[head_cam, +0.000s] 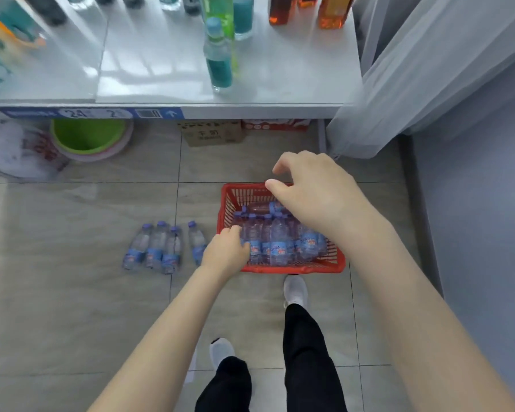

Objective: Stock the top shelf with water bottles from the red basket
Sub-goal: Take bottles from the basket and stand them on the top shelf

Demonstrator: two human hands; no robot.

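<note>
Tiled floor (72,292) down below, and on it sits the red basket (292,268), pretty much full of water bottles (275,242) lying side by side. Left hand (225,252) is at the basket's left rim, fingers on a bottle, can't tell if it's actually gripping. Right hand (312,191) hovers over the far rim, loosely curled, holding nothing. Four loose bottles (156,248) lie just left of the basket. White shelf (295,78) only shows coloured drinks (219,63), so I'd say barely started.

Head-worn wide-angle view, steeply downward onto red basket (295,268) and floor (72,307).
</note>
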